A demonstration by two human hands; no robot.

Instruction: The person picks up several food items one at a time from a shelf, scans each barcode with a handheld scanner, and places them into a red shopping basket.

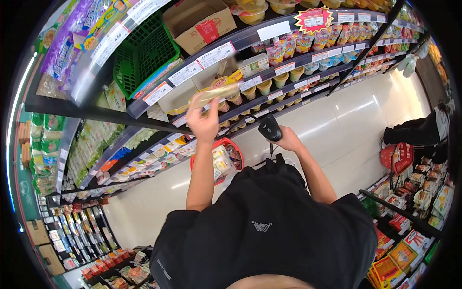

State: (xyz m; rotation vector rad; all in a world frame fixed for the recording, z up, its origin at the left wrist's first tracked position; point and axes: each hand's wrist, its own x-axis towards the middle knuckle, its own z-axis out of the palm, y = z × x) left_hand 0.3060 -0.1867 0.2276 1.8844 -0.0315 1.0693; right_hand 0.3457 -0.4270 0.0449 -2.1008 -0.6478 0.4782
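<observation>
My left hand (203, 120) is raised in front of a shelf, its fingers closed on a slim pale-gold packet (219, 92). Motion blurs the packet, so its print cannot be read. Just behind it is an open display carton (207, 89) with a yellow and red front, standing on the shelf. In my right hand (288, 139) is a black handheld barcode scanner (269, 128), held lower and to the right, over the aisle. Below my left hand, a red shopping basket (241, 153) holds several packaged goods.
Shelves with price labels (185, 73) curve across the front, carrying cups, jelly pouches (284, 49), a green crate (144, 53) and a cardboard box (199, 21). At right, another person (418, 131) is near a red basket (397, 158). More stocked shelves stand behind at both sides.
</observation>
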